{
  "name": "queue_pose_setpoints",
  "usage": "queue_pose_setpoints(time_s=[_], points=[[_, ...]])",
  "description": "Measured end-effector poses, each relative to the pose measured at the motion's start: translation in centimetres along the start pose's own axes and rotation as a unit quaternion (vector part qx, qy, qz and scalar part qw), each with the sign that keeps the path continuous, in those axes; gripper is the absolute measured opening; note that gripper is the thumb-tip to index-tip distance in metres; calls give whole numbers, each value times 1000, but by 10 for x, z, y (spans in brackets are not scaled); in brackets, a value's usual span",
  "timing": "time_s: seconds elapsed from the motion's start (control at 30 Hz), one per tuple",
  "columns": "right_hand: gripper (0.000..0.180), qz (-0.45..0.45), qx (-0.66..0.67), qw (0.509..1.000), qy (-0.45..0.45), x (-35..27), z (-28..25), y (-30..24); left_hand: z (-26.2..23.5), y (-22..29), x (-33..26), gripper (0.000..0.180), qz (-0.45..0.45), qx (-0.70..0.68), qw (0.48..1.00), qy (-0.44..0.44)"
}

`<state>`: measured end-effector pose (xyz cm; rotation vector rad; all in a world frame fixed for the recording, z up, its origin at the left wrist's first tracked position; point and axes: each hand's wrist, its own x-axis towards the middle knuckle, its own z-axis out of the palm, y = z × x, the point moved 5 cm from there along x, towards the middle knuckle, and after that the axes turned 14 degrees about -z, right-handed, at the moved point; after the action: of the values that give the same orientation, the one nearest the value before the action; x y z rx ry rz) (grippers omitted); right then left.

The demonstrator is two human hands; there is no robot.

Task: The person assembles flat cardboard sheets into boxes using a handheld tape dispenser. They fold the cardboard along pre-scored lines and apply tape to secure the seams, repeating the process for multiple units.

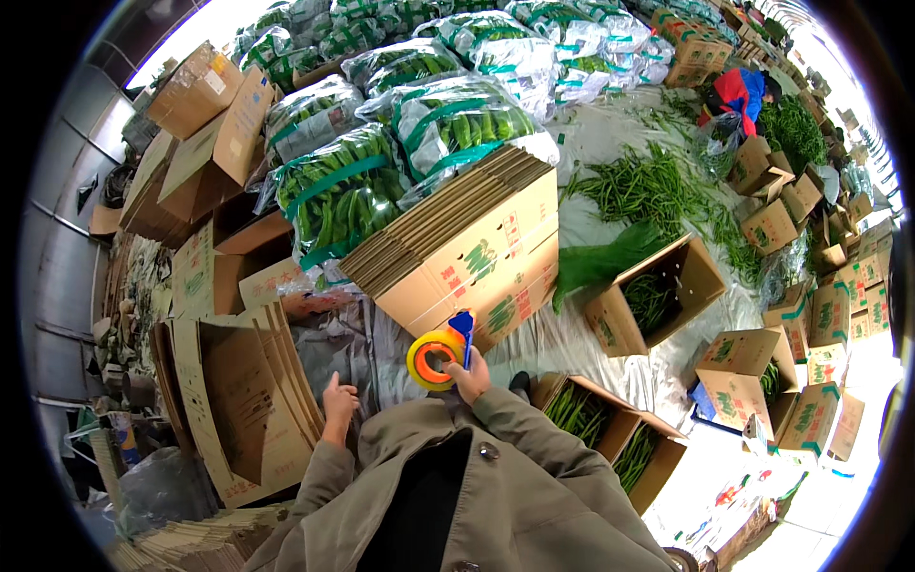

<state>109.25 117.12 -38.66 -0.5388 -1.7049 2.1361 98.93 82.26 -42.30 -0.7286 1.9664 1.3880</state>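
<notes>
Nearest: grey-brown jacket [534, 496], worn by the person, both forearms reaching forward from the lower edge. Right hand [470, 379] grasps a tape dispenser [417, 357]; fingers closed about its side, blue handle upward, yellow-and-orange roll facing left. Dispenser location: in front of the body, at the near lower edge of the carton stack; contact between the two cannot be told. Left hand [339, 400] released, fingers loosely bent, held above the grey ground sheet [379, 353] and just beside the nested cartons [272, 419] standing at left. Dark shoe [519, 383] partly visible right of the right hand. At lower right, a pair of open cartons [660, 469] with long green peppers inside. Directly ahead: carton stack [505, 250], many flattened pieces packed face to face, tilted in view, printed side toward the person. To its right, an open carton [701, 272] tipped toward the viewer, green peppers within. Beyond, a loose heap of peppers [640, 186] on the sheet; behind the stack, clear bags [348, 186] of peppers bound with green tape, in rows. Farther, upper right: a co-worker in red and blue [742, 97], bent over near more greenery.
</notes>
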Motion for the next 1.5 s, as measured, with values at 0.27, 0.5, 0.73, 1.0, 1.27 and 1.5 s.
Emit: queue_pose_setpoints(time_s=[0.27, 0.5, 0.73, 1.0, 1.27, 1.5], points=[[43, 142, -142, 979, 27, -45, -23, 6, -75, 6, 39, 67, -106, -68, 963, 237], [48, 112, -106, 988, 24, -50, 3, 30, -141, 33, 91, 63, 45, 127, 937, 323], [51, 111, -59, 989, 76, -54, -13, 48, -94, 106, 111, 38, 46, 35, 977, 205], [39, 47, 62, 991, 108, -63, -14, 9, -12, 206, 222, 47, 202, -75, 972, 93], [29, 65, -17, 973, 221, -83, -52, 0, 96, 201, 201, 44, 194, -102, 974, 50], [33, -21, 1, 928, 372, -38, -86, -1, 106, 164, 107, 31, 147, -153, 977, -22]])
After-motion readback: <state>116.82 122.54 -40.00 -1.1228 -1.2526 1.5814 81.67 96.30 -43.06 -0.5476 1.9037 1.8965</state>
